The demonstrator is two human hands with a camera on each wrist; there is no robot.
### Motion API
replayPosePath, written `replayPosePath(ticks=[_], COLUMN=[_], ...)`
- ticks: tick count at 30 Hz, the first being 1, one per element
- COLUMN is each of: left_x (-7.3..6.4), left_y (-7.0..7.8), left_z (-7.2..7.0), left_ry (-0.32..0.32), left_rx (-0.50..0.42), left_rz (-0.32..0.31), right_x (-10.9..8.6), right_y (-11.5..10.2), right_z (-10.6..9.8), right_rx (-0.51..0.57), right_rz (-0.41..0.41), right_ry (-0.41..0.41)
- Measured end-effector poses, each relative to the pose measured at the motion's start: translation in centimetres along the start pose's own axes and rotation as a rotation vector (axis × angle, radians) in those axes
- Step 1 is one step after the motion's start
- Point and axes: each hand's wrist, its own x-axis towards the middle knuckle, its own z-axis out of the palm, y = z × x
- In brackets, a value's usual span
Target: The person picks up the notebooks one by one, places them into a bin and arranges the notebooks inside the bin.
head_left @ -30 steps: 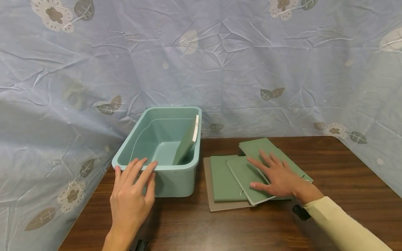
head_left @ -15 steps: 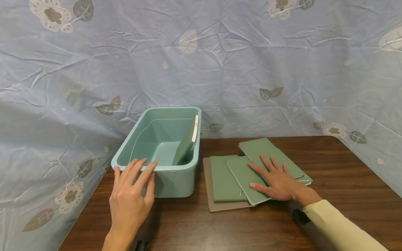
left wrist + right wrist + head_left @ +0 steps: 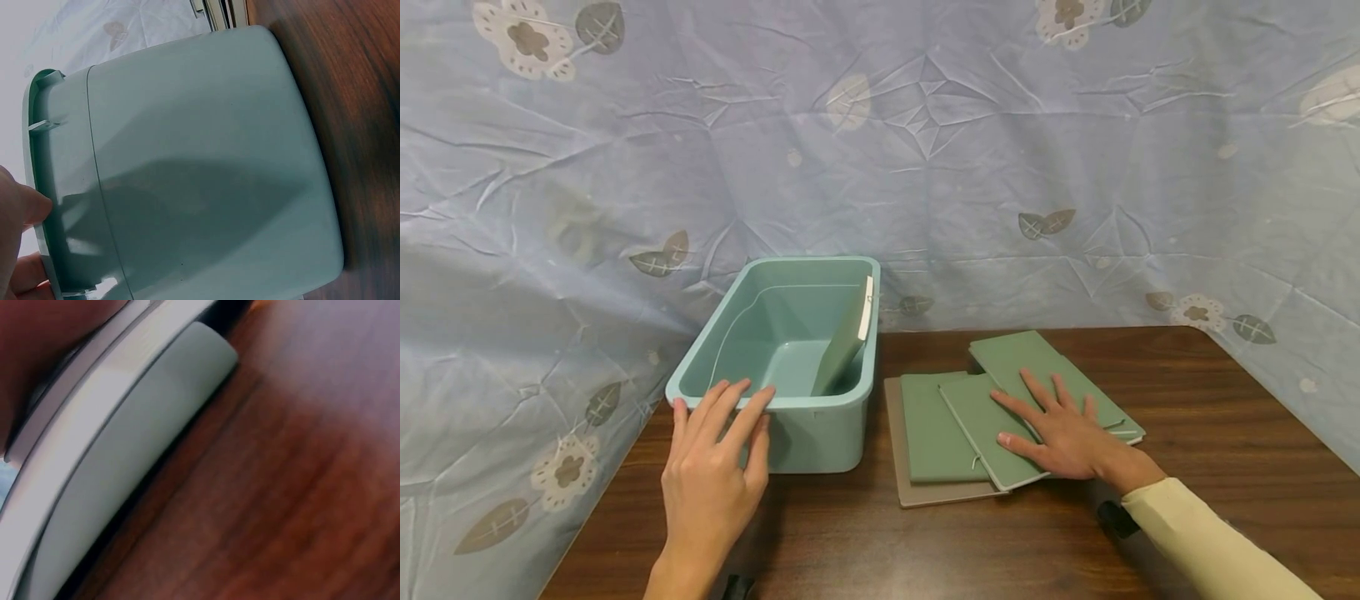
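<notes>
A light teal plastic bin (image 3: 820, 437) stands at the left of the table. My left hand (image 3: 711, 475) grips its near rim, fingertips over the edge and thumb below it on the outside; the left wrist view shows the thumb (image 3: 34, 206) under the lip. Inside, a green notebook (image 3: 842, 342) leans against the right wall, its white page edge upward. Several green notebooks (image 3: 936, 433) lie overlapping right of the bin, on top of a beige one (image 3: 951, 496). My right hand (image 3: 1063, 433) rests on them with fingers spread; its palm hides part of the pile.
The brown wood-grain table (image 3: 962, 550) extends in front of and to the right of the pile. A wrinkled, floral-patterned cloth (image 3: 925, 167) hangs behind and along both sides. Under each wrist a small black device (image 3: 1117, 518) shows.
My right hand has come down slightly and settled on the notebooks. The left hand and the bin have stayed in place.
</notes>
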Motion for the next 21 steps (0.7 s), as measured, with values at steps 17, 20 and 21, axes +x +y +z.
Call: replayPosePath(ticks=[17, 20, 21], left_x=[0.0, -0.1, -0.1], left_y=[-0.2, -0.1, -0.2], left_z=[0.1, 0.2, 0.2], left_ry=[0.019, 0.019, 0.018], left_rx=[-0.033, -0.032, -0.035], left_rz=[-0.009, -0.008, -0.01], right_x=[0.3, 0.3, 0.2], right_y=[-0.3, 0.2, 0.3], right_z=[-1.1, -1.2, -1.2], right_rx=[-0.047, -0.063, -0.063], right_rz=[0.111, 0.14, 0.15], right_ry=[-0.075, -0.078, -0.081])
